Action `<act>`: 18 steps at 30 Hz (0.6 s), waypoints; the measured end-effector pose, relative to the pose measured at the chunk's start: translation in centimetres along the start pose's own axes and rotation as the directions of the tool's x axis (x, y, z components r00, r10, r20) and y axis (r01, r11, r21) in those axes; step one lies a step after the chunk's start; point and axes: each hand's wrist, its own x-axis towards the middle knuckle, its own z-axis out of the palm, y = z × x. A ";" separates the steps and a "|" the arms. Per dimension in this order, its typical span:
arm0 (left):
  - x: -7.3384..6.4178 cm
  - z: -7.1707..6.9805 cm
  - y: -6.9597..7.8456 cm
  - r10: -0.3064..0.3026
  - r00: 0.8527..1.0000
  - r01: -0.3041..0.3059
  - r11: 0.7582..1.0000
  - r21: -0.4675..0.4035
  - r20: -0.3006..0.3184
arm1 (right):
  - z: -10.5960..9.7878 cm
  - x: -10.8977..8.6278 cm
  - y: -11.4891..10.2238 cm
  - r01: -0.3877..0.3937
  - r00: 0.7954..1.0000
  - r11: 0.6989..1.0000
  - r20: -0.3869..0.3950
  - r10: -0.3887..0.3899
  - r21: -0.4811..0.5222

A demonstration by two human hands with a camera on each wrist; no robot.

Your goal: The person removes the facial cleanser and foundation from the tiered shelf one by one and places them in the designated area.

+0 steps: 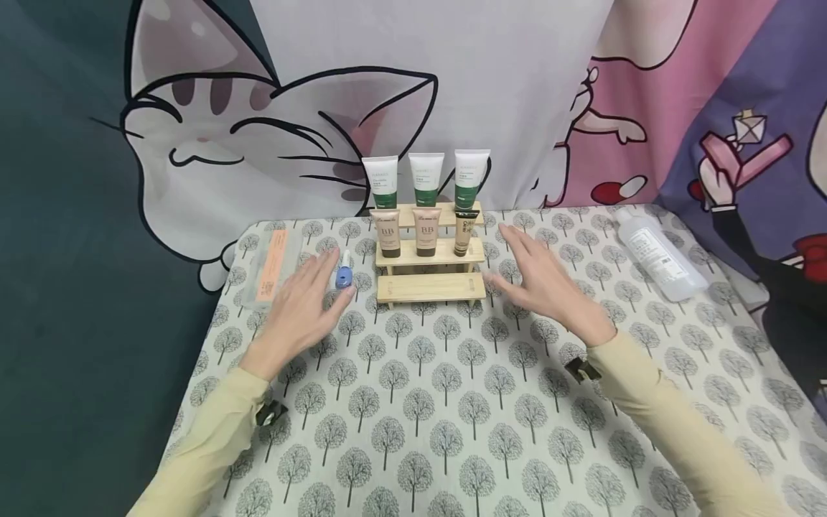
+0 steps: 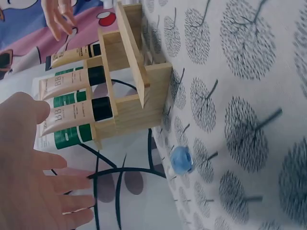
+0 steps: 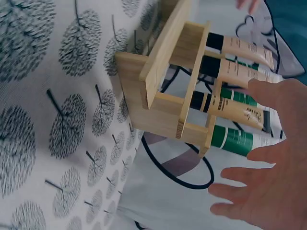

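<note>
A three-step wooden stand point(image 1: 431, 287) is at the back middle of the table. Several green-and-white tubes point(image 1: 381, 179) line its top step. On the middle step are two beige BB cream tubes point(image 1: 426, 231) and one gold tube with a black end point(image 1: 465, 233); the lowest step is bare. My left hand point(image 1: 302, 309), fingers extended, is left of the stand beside a small blue-and-white bottle point(image 1: 344, 273). To the stand's right, my right hand point(image 1: 539, 280) has its fingers spread. Neither hand holds anything.
A clear case with an orange label point(image 1: 271, 266) lies at the back left. On the right, a clear bottle with a white label point(image 1: 662, 255) lies on its side. A cartoon-printed curtain point(image 1: 491, 64) hangs behind the tree-patterned tablecloth point(image 1: 420, 416).
</note>
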 end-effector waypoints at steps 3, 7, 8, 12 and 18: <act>0.6 0.6 0.1 -0.015 1.000 0.015 0.997 -0.072 -0.008 | 0.2 0.8 0.2 -0.012 0.999 0.996 -0.029 0.015 0.088; 1.3 1.6 0.2 -0.054 0.998 0.055 0.986 -0.160 0.012 | 0.8 1.7 0.3 -0.025 0.996 0.978 -0.073 0.041 0.208; 1.4 1.9 0.2 -0.060 0.998 0.063 0.982 -0.179 0.018 | 1.0 1.9 0.3 -0.028 0.995 0.972 -0.085 0.049 0.233; 2.0 3.1 0.3 -0.068 0.997 0.072 0.959 -0.274 0.025 | 1.8 2.7 0.3 -0.032 0.989 0.939 -0.127 0.080 0.344; 3.1 4.9 -0.1 -0.056 0.998 0.058 0.902 -0.428 0.018 | 2.9 3.7 0.2 -0.060 0.980 0.859 -0.132 0.147 0.509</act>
